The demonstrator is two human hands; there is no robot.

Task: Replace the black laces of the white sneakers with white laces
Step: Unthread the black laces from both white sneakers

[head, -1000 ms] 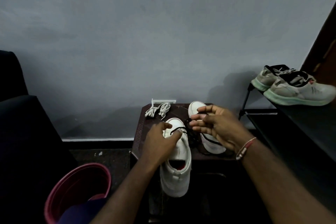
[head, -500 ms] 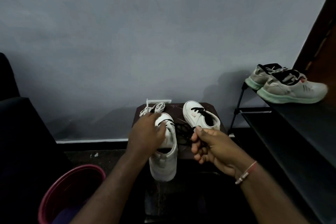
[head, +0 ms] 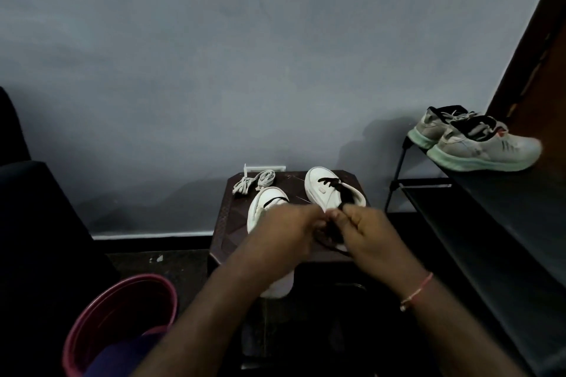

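Note:
Two white sneakers sit on a small dark stool (head: 228, 220). The left sneaker (head: 260, 211) has one black lace strand across its toe end, and its heel hangs over the stool's front edge. The right sneaker (head: 324, 190) is laced in black. My left hand (head: 288, 232) and my right hand (head: 367, 229) meet between the two shoes. Both pinch a loose black lace (head: 329, 239), which hangs in loops under my right hand. A bundle of white laces (head: 254, 182) lies at the stool's back left.
A dark red bucket (head: 119, 315) stands on the floor at lower left. A black shoe rack (head: 490, 208) on the right carries a pair of grey-white sneakers with green soles (head: 471, 144). A dark chair fills the left edge. A grey wall is behind.
My left hand left the left sneaker's toe and moved right to meet my right hand at the black lace. The view shifted slightly.

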